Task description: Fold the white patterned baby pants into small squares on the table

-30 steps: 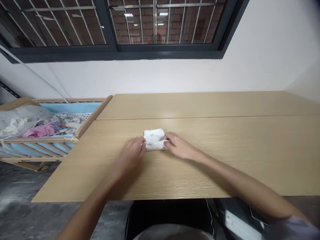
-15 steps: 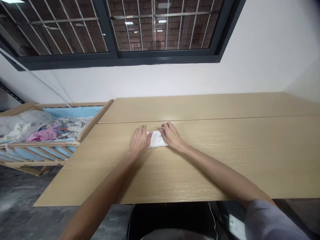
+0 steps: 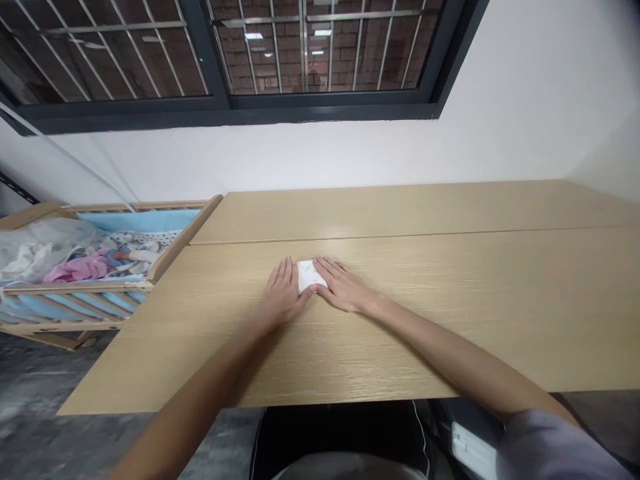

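Observation:
A small white folded cloth (image 3: 309, 275) with a faint print lies flat on the light wooden table (image 3: 450, 307). My left hand (image 3: 283, 288) rests on its left side, fingers stretched out and pointing away from me. Over the right side of the cloth lies my right hand (image 3: 343, 283), its fingers flat and angled up to the left. Both thumbs come close together at the near edge of the cloth. The parts of the cloth beneath my hands are hidden.
To the left stands a wooden crib (image 3: 185, 240) with blue lining, holding a pink cloth (image 3: 80, 267) and other crumpled fabrics. A dark-framed window (image 3: 330, 110) with bars is above the table. A white box-like object (image 3: 473, 450) sits below the table's front edge.
My fingers have gone from curled at the cloth's sides to lying flat on it. Both thumbs have moved together at the near edge, and less of the cloth shows. The view has shifted slightly.

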A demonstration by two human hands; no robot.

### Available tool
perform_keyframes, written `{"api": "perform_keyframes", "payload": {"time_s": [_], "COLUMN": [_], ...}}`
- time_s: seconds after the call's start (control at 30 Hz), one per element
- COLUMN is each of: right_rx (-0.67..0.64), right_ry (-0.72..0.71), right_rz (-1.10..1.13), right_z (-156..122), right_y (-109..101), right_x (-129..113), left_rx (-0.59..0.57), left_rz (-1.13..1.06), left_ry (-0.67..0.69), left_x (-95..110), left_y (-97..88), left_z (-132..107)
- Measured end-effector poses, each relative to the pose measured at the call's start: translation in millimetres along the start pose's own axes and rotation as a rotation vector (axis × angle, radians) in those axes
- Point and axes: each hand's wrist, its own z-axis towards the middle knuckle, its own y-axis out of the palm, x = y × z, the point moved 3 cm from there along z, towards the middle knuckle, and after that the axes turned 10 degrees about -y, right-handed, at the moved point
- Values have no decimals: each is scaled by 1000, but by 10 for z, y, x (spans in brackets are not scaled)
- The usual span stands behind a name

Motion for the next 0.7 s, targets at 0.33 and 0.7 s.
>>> {"api": "perform_keyframes", "payload": {"time_s": [0.33,0.7], "right_rx": [60,238], "right_ry": [-124,-29], "right_rz": [68,193], "right_z": [-115,136], "right_y": [-163,-71], "right_x": [25,179], "left_rx": [-18,115], "left_rz": [-81,-114], "left_ry": [208,109], "left_x": [-200,-165], "left_y": [-394,-497], "left_z": [33,175]}}
